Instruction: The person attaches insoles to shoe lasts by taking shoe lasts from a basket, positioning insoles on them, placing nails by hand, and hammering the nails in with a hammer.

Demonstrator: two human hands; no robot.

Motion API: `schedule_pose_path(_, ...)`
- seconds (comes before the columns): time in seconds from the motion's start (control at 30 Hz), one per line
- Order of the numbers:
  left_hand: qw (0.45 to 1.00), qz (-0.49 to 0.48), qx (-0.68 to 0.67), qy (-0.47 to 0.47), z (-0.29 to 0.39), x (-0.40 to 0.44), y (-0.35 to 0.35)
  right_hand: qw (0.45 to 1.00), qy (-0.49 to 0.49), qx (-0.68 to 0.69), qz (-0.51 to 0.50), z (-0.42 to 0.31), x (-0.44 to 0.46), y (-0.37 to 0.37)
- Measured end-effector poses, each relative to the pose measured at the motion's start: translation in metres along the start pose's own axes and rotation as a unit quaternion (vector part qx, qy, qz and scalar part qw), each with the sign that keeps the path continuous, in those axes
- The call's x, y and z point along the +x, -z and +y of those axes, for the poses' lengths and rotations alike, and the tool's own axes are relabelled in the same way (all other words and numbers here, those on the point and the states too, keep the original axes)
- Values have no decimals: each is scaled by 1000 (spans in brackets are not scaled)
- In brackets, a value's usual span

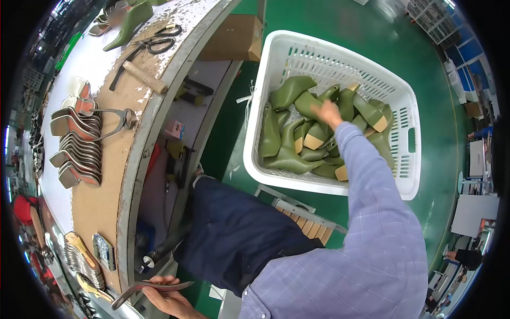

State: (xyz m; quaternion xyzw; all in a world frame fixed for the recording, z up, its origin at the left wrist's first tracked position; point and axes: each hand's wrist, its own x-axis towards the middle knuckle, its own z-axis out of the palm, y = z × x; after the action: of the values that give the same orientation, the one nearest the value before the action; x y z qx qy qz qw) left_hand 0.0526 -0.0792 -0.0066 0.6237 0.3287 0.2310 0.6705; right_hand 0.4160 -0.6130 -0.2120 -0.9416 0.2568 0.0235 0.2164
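My left hand (169, 299), low in the view beside the bench edge, is closed around a thin curved insole (139, 286). Its fingers and thumb pinch the middle of the piece. My right hand (328, 114) reaches into a white plastic basket (332, 47) full of green shoe lasts (271, 135). The fingers lie at the end of one green shoe last (305, 104) and appear closed on it, though they are slightly blurred. Several lasts show tan ends. On the bench stand stacked insoles (79, 151) with reddish-brown sides.
Pincers (119, 119), a wooden-handled tool (143, 77) and black scissors (159, 42) lie on the curved bench (103, 212). A cardboard box (231, 38) sits on the shelf under it. A slatted wooden stool (305, 220) stands between my legs and the basket.
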Motion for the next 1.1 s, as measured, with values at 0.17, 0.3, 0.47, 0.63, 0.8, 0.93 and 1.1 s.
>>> schedule_pose_path(0.17,980,197,5,0,4,-15,-78,999,-26,-8,-35,39,-5,-8)
schedule_pose_path(0.3,996,26,-82,17,-3,-6,-68,894,-152,384,-175,48,-17,34)
schedule_pose_path(0.47,995,-52,-77,23,-7,0,-66,519,-163,834,-87,41,-30,54)
schedule_pose_path(0.63,997,-28,-66,30,-13,-6,-73,893,-7,261,-367,-12,-59,-31)
schedule_pose_path(0.8,997,27,-51,46,-22,-24,-65,879,223,-190,-375,-9,-100,-56)
schedule_pose_path(0.93,996,19,-39,83,-36,-30,-49,845,244,-131,-458,35,-119,-47)
schedule_pose_path(1.1,994,43,-61,85,-27,-31,-67,846,101,-80,-517,13,-105,-10)
